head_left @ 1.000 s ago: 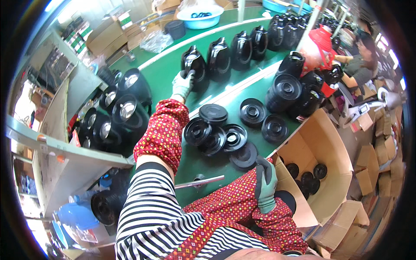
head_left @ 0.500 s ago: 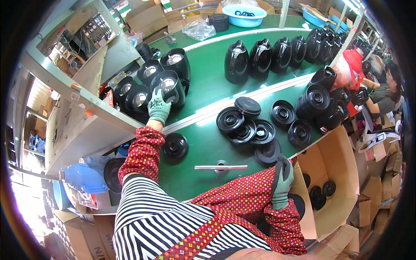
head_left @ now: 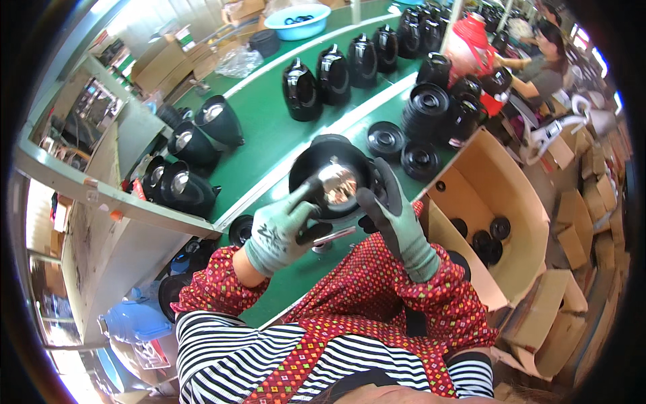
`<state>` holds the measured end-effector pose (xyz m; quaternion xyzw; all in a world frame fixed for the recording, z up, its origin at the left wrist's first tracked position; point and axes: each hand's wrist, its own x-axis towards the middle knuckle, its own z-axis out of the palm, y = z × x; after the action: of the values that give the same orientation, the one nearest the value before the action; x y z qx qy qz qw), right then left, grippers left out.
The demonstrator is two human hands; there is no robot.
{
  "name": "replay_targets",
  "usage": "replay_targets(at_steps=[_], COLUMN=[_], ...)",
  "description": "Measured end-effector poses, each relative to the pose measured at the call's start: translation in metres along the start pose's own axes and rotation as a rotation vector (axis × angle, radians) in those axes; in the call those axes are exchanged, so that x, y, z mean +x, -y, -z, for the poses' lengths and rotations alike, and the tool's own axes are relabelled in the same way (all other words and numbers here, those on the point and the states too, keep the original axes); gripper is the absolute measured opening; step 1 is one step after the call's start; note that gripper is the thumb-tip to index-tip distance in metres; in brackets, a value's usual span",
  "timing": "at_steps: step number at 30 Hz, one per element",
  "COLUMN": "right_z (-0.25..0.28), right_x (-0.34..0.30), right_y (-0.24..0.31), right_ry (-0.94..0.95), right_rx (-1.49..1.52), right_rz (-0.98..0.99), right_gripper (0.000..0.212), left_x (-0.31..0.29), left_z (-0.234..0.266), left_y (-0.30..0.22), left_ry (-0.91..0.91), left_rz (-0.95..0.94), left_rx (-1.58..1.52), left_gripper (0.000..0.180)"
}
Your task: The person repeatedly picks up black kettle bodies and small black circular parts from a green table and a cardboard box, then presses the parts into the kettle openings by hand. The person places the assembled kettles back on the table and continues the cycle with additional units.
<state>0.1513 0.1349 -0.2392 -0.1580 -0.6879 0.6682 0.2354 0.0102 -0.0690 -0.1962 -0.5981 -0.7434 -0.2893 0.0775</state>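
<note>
In front of me, over the green worktop, is a black vacuum jug body [head_left: 299, 165] with its open mouth toward me. A shiny silver liner [head_left: 338, 183] shows inside. My left hand [head_left: 277, 232], in a grey-green glove with dark fingertips, grips the near left side of its rim. My right hand [head_left: 397, 219], gloved alike, closes on the right side, its thumb at the rim. The far fingers are partly hidden. A round black lid [head_left: 240, 230] lies beyond my left hand, partly covered by it.
Several jug bodies [head_left: 191, 190] stand at the left by a metal frame [head_left: 101, 192]. A row of glossy black jugs [head_left: 301, 91] lines the far belt. Black lids [head_left: 385, 139] sit at the right, above an open carton [head_left: 501, 185] holding round parts. Another person [head_left: 545, 74] sits far right.
My left hand has brought a jug body from the left group to the middle. My right hand has risen from the carton's edge to the jug. The view has shifted right.
</note>
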Motion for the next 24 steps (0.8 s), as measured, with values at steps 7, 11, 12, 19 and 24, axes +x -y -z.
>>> replay_targets(at_steps=[7,11,12,19,24], right_z=[0.050,0.084,0.097,0.063,0.051], right_x=[-0.073,-0.126,-0.143,-0.090,-0.024], right_y=[0.000,-0.021,-0.042,0.010,-0.052], right_ry=[0.030,0.055,0.046,0.415,0.283], right_rx=[0.285,0.732,0.763,0.608,0.280], right_rz=[-0.273,-0.305,-0.350,-0.482,-0.314], right_gripper=[0.071,0.072,0.074,0.086,0.077], left_x=[-0.023,-0.058,-0.073,-0.068,-0.083], left_z=[-0.017,-0.066,-0.085,-0.105,-0.113], left_y=[-0.032,-0.003,0.020,0.000,0.014], left_ry=[0.000,-0.055,0.100,0.458,0.437], left_rz=[-0.102,0.809,0.699,0.139,0.293], left_rx=[-0.579,-1.073,-1.088,-1.138,-1.206], left_gripper=[0.060,0.066,0.069,0.071,0.070])
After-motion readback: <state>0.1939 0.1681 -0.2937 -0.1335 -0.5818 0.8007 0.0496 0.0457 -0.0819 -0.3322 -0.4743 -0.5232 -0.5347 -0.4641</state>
